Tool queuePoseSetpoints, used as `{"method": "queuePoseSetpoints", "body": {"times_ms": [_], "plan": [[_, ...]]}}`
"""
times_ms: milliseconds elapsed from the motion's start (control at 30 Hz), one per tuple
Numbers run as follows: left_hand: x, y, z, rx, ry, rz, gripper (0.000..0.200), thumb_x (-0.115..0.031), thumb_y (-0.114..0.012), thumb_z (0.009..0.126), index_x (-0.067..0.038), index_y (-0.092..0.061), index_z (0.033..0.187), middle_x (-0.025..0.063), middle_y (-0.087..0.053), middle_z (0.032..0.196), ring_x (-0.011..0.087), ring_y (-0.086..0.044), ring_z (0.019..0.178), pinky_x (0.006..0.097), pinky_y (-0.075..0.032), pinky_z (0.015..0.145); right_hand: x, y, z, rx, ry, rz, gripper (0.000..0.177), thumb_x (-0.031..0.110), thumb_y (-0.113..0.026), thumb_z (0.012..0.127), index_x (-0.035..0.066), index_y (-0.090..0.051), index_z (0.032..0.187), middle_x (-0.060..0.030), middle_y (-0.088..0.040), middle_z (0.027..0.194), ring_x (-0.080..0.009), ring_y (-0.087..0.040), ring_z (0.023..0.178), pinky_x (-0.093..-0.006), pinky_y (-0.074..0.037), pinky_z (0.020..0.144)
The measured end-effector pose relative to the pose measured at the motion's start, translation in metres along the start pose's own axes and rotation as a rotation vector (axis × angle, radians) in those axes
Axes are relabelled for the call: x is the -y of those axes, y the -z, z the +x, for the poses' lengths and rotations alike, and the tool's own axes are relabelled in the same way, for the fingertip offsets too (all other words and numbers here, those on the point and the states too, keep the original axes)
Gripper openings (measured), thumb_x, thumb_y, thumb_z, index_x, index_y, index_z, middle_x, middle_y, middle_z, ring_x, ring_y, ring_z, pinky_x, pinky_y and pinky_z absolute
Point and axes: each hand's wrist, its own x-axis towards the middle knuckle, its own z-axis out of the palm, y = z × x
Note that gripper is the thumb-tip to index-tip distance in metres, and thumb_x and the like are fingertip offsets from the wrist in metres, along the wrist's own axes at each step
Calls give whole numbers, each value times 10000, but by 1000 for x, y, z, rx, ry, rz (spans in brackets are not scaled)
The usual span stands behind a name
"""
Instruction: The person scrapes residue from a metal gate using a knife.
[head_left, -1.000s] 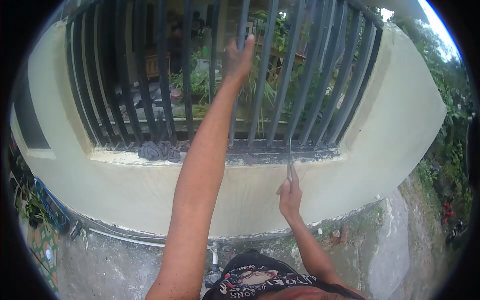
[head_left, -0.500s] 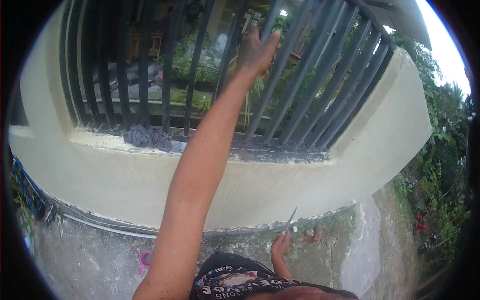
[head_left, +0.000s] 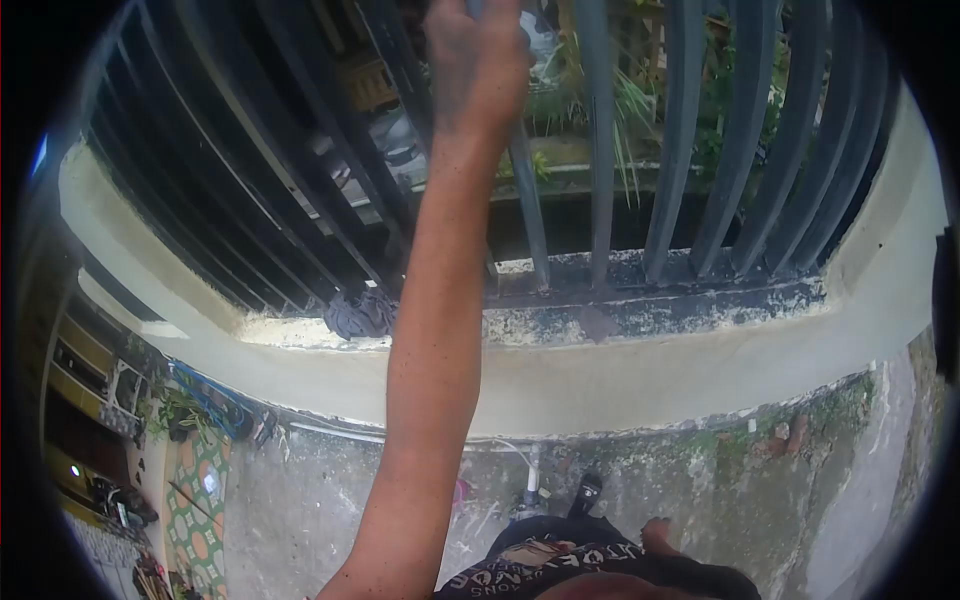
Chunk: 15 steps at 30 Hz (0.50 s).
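Observation:
My left arm reaches up across the view, and my left hand (head_left: pixel 480 75) is closed around one of the dark grey metal bars (head_left: pixel 527 205) of a window grille. The top of this hand is cut off by the frame edge. Low at the right, beside my dark printed shirt (head_left: pixel 560 560), my right hand (head_left: pixel 657 537) shows only in part, its fingers seemingly curled. No blade shows at it now, and its grip is mostly hidden. A crumpled grey cloth (head_left: pixel 362 312) lies on the sill (head_left: pixel 650 318), partly behind my left forearm.
Below the sill runs a cream wall (head_left: pixel 600 385) down to a rough concrete floor (head_left: pixel 300 500). A white pipe (head_left: pixel 532 475) stands near my foot (head_left: pixel 587 494). Plants (head_left: pixel 625 110) show behind the bars. Patterned tiles (head_left: pixel 195 500) and a potted plant (head_left: pixel 185 410) are at the left.
The view has swung left and closer to the grille. My left hand now sits higher in view on a bar. My right hand, earlier holding a thin pointed blade, now shows without it.

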Motion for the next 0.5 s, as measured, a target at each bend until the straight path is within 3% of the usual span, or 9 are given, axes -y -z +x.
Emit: {"method": "queuePoseSetpoints", "body": {"times_ms": [33,67,133,167,267,300,333,367,500], "plan": [[-23,-19,-7,-96,80,-94,350,-454,-606,1038,-107,-579,1005,-52,-438,706,60,-434,607,238,-370,552,37,20,-19,25,-326,374,415,277,-535,1025,24,-513,1354,-257,-721,969,-363,-735,804,-487,-589,705],[-24,-20,-8,-97,45,-73,361,-463,-602,1042,-105,-556,1029,-60,-397,714,50,-396,599,228,-341,538,46,25,-26,75,-204,334,437,244,-456,1018,-9,-480,1374,-352,-698,1069,-506,-701,1003,-586,-548,903],[-38,-35,-13,-176,77,-97,398,-473,-606,1043,-83,-526,1067,-64,-377,738,38,-368,594,212,-316,520,63,21,-24,78,-182,281,495,281,-468,1013,1,-474,1421,-376,-682,1126,-528,-674,1059,-602,-514,953],[-47,-47,-35,-119,-26,-117,408,-475,-611,1041,-78,-528,1086,-61,-376,748,34,-370,594,206,-328,523,72,21,-21,65,-175,287,513,283,-463,1015,5,-462,1445,-369,-684,1136,-536,-665,1077,-597,-513,956],[-39,-43,-32,-66,-57,-165,380,-438,-596,1058,-67,-539,1116,-62,-393,734,28,-387,588,185,-349,509,88,22,-6,110,-132,286,519,302,-455,1019,18,-462,1453,-365,-683,1152,-517,-668,1094,-596,-512,948],[-21,-14,-6,-40,50,-239,364,-424,-573,1073,-63,-541,1113,-63,-402,727,23,-393,586,176,-350,502,88,15,4,114,-120,291,522,312,-454,1020,29,-461,1459,-364,-682,1159,-509,-669,1099,-597,-512,943],[-21,-26,-16,-44,-82,-167,360,-418,-561,1079,-60,-540,1112,-62,-406,729,22,-398,588,175,-352,501,91,14,8,124,-122,288,522,312,-454,1020,29,-461,1459,-364,-682,1159,-509,-669,1099,-597,-512,943],[-23,-38,-26,-50,-217,-94,356,-413,-549,1085,-58,-539,1111,-60,-411,731,20,-403,590,173,-354,501,94,14,14,104,-114,295,526,320,-454,1020,39,-461,1464,-349,-701,1106,-492,-689,1059,-587,-522,926],[-18,-20,-12,-76,-203,-81,344,-386,-532,1095,-44,-538,1124,-52,-427,748,28,-410,600,183,-365,506,108,37,24,149,-94,336,530,335,-462,1021,64,-468,1476,-258,-755,899,-405,-758,872,-510,-576,817]]}}
